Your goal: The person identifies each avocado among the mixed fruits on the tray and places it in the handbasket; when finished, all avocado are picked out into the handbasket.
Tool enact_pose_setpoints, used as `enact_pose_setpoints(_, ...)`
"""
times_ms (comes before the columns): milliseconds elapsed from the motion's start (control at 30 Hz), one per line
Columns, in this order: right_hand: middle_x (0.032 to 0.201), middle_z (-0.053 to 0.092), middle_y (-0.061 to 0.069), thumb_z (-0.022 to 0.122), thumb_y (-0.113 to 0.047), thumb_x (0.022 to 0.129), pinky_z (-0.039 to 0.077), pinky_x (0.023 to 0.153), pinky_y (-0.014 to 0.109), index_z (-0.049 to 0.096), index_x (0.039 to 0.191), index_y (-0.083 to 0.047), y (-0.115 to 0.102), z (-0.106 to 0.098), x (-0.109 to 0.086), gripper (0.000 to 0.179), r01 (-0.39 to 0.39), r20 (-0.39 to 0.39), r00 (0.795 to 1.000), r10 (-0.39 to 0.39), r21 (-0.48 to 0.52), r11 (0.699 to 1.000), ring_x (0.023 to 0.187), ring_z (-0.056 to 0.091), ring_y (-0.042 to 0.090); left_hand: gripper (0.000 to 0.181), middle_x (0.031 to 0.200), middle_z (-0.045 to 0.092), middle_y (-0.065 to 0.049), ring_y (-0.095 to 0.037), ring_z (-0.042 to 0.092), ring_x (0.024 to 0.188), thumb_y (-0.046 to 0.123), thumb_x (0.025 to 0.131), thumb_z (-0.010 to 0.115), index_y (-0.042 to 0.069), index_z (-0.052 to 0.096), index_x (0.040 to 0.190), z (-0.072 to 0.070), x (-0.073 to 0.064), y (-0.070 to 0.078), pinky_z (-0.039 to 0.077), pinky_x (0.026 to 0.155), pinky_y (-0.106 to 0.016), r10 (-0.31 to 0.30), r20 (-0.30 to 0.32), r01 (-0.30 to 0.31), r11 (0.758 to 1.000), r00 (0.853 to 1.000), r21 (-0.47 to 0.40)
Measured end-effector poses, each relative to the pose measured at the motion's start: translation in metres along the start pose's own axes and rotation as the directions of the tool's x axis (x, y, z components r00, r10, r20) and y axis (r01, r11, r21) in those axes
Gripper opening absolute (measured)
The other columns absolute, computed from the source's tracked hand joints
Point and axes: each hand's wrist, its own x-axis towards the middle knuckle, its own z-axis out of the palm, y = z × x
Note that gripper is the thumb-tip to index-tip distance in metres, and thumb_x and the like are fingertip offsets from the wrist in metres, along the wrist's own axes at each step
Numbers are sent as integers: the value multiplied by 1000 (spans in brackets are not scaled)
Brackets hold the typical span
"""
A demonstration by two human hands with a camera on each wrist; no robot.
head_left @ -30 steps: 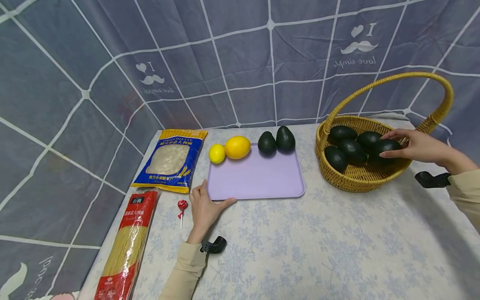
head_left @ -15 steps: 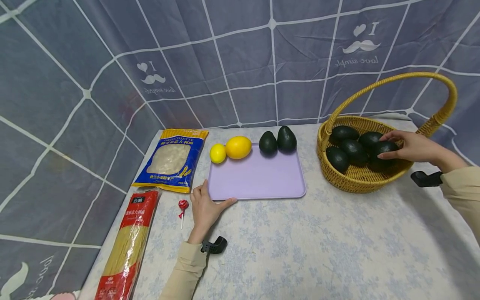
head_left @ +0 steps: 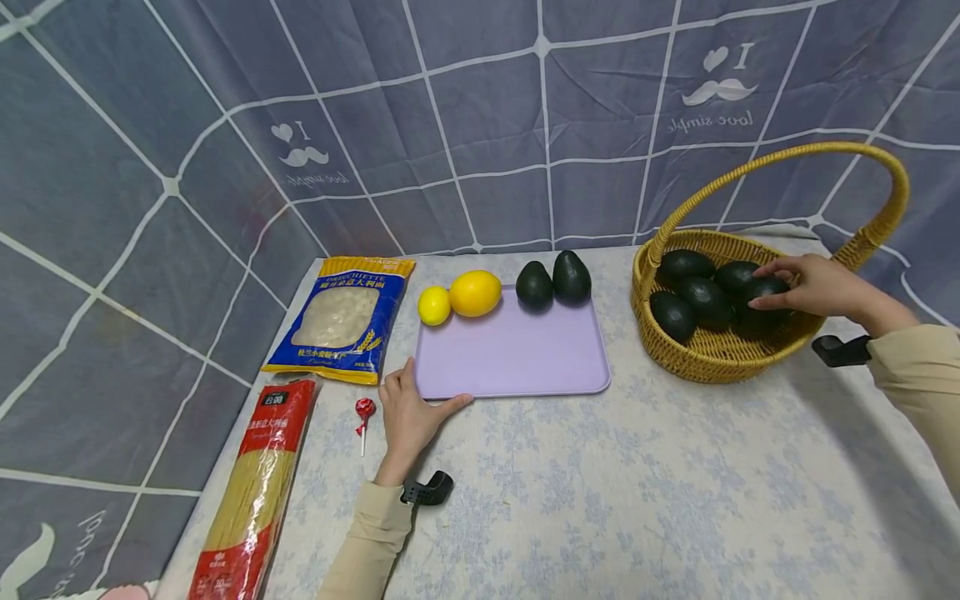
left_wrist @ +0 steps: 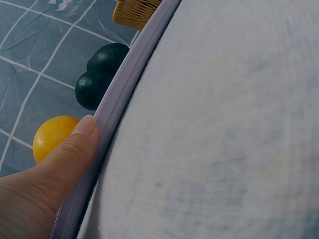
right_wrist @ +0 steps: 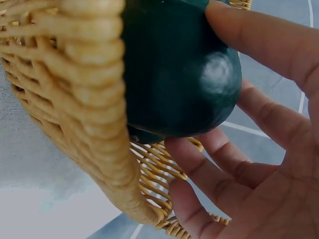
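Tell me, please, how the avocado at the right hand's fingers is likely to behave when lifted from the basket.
The avocado will probably feel firm, as its skin shows no visible dent near the fingers. Its smooth, glossy surface may make it a little slippery. Set down, it could roll, given its rounded sides.

Avocados (head_left: 703, 302) are lying in the basket (head_left: 693, 364) right of the tray (head_left: 510, 358). Citrus fruits (head_left: 476, 293) are sitting left of two other avocados (head_left: 534, 286) at the tray's back edge. Farther left, a pasta bag (head_left: 337, 317) is lying behind a spaghetti pack (head_left: 255, 492).
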Motion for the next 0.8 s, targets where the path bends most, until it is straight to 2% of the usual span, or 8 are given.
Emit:
enact_pose_setpoints(67,109,54,33,74,-36,82,41,74,53,53,124,7,0,0,1,64,-7,-7,1000,7,5,1000,92,53,42,114,119,40,-27,-38,35,110,52,56,87,-6,37,141,0,0,0,34,88,-47,-3,1,3,1000,1000,1)
enact_pose_setpoints(267,117,49,37,74,-39,82,38,80,60,53,124,7,0,-1,1,65,-21,-12,1000,21,8,1000,100,49,48,114,119,40,-27,-38,35,110,51,56,88,-6,37,141,-2,1,2,34,87,-47,-9,2,9,1000,1000,-3)
enact_pose_setpoints(567,115,51,34,73,-41,82,39,77,59,54,122,8,-1,-2,1,66,-29,-21,999,28,-14,999,95,52,46,114,119,39,-27,-38,34,109,51,57,87,-6,36,141,-6,2,5,34,86,-47,-18,17,18,1000,1000,-4)
enact_pose_setpoints(800,121,48,35,71,-42,83,37,81,62,53,123,8,-1,-4,0,67,-48,-14,999,48,-12,999,101,49,49,114,117,40,-25,-37,33,109,52,57,87,-4,36,142,-7,3,6,34,86,-46,-30,28,30,1000,999,-9)
